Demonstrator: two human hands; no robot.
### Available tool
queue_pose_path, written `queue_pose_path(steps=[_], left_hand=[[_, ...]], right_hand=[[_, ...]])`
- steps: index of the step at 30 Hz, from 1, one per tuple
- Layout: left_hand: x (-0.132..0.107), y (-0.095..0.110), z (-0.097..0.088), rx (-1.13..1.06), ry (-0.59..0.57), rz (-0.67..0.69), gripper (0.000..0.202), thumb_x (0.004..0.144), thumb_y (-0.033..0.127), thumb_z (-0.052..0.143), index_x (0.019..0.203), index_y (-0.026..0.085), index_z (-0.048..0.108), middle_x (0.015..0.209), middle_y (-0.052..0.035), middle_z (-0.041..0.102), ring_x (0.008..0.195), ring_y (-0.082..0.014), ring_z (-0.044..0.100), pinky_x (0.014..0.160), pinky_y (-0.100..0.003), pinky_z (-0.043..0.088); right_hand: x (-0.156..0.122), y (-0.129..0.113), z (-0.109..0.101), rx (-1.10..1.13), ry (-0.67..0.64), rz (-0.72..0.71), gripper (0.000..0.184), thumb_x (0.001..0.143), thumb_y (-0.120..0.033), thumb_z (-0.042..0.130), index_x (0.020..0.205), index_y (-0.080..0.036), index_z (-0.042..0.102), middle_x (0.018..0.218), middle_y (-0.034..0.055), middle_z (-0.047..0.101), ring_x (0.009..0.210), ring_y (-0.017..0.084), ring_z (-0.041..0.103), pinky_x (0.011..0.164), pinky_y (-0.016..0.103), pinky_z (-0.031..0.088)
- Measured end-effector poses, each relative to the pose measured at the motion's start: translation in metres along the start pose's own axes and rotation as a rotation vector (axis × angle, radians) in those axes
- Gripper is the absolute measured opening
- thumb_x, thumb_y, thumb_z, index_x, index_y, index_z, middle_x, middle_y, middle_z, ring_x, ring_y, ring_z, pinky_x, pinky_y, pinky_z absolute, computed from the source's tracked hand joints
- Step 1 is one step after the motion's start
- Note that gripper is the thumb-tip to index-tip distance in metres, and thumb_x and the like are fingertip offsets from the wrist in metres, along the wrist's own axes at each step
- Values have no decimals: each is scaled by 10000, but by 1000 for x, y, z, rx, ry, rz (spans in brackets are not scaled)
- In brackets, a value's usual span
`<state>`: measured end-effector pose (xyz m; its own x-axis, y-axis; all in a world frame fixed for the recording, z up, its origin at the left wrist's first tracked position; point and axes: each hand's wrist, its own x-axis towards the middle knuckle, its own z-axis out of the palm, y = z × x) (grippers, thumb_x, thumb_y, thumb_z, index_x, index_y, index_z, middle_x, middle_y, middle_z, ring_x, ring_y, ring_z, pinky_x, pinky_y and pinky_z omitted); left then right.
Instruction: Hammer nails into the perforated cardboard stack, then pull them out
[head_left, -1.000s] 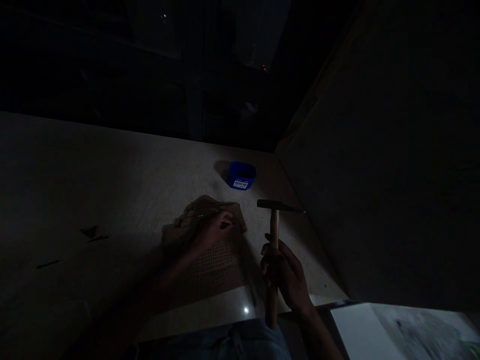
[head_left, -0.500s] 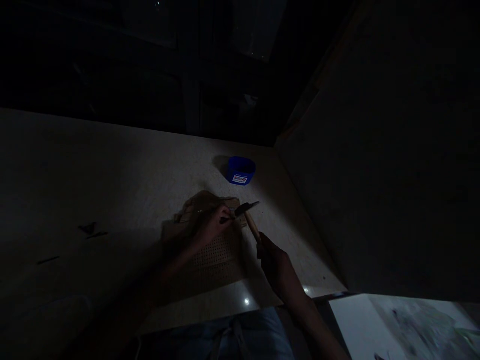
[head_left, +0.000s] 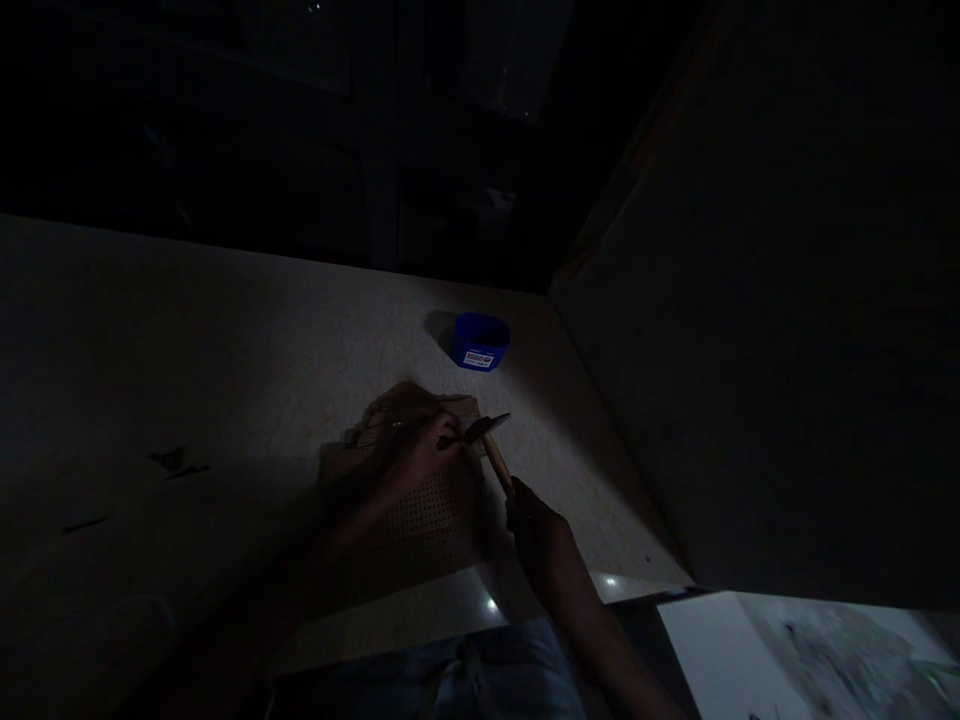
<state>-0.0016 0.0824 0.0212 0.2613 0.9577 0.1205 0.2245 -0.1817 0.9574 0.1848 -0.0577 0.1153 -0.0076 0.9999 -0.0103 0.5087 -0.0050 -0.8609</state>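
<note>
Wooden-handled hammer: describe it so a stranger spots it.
On the pale worktop lies a brown, dotted cardboard sheet. At its right edge, the right hand grips the wooden-handled, dark-headed hammer, whose T shape sets it apart from the blue plastic tub beyond.

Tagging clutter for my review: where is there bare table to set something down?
Bare stretches lie between the dark pieces and cardboard, and between the box and wall. Crowded around the cardboard's right edge: left hand, hammer, right hand.
</note>
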Motion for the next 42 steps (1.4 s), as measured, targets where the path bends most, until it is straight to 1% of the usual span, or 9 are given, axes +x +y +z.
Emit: queue_pose_path(steps=[4, 7, 9, 12, 18, 24, 31, 38, 42], left_hand=[[1, -1, 0, 13, 3, 1, 227, 774, 116, 672, 967, 220, 611, 968, -30, 750, 919, -206, 734, 809, -337, 597], [1, -5, 1, 8, -7, -5, 230, 782, 127, 671, 985, 216, 612, 971, -32, 755, 908, -205, 739, 790, -333, 602], [1, -5, 1, 0, -13, 9, 210, 791, 137, 669, 978, 212, 611, 966, -36, 756, 906, -202, 740, 789, -328, 602], [0, -3, 0, -6, -8, 24, 196, 790, 139, 670, 962, 210, 608, 958, -37, 757, 908, -201, 742, 788, -324, 603], [0, 0, 0, -6, -1, 15, 197, 774, 153, 683, 945, 217, 611, 975, -37, 752, 924, -207, 737, 781, -324, 603], [-1, -1, 0, 22, 0, 16, 225, 796, 154, 674, 997, 224, 605, 913, -6, 746, 889, -180, 729, 813, -331, 591], [-4, 7, -3, 91, 21, 37, 235, 811, 185, 672, 1036, 225, 617, 896, -3, 728, 839, -168, 703, 742, -293, 565], [-12, 15, -11, 145, 7, 46, 471, 807, 202, 630, 1273, 222, 565, 942, -9, 708, 604, -104, 538, 593, -240, 476], [-14, 14, -13, 169, 42, 48, 498, 808, 189, 599, 1304, 213, 553, 992, -30, 703, 698, -123, 601, 647, -248, 501]], right_hand=[[-5, -1, 4, 3, 89, -7, 400, 979, -333, 465, 1299, -174, 646, 910, 107, 726, 879, 263, 701, 826, 366, 561], [-1, -4, 4, 9, 15, -19, 361, 976, -327, 477, 1243, -189, 677, 1018, 134, 735, 934, 273, 699, 802, 348, 558], [2, -6, 4, 24, -21, -17, 356, 981, -341, 474, 1222, -187, 686, 936, 114, 729, 830, 250, 693, 753, 328, 552], [5, -7, 3, 32, 49, -7, 400, 993, -378, 450, 1262, -165, 657, 759, 57, 663, 651, 205, 625, 698, 311, 535], [6, -2, -3, 70, -57, 12, 332, 984, -369, 493, 1182, -195, 695, 758, 40, 633, 651, 184, 587, 637, 271, 503], [18, -7, -15, 547, 38, 220, 451, 935, -522, 586, 1240, -192, 619, 669, -55, 478, 449, 76, 355, 365, 167, 310], [90, 25, -6, 1236, -190, 287, 325, 755, -346, 808, 992, -186, 653, 606, -113, 413, 382, 12, 139, 278, 85, 187], [102, 57, 4, 1363, -290, 258, 284, 775, -337, 805, 968, -213, 637, 552, -145, 352, 329, 5, 106, 263, 72, 222], [101, 64, 1, 1458, -267, 295, 237, 798, -297, 780, 980, -219, 649, 547, -149, 344, 320, 3, 119, 257, 79, 205]])
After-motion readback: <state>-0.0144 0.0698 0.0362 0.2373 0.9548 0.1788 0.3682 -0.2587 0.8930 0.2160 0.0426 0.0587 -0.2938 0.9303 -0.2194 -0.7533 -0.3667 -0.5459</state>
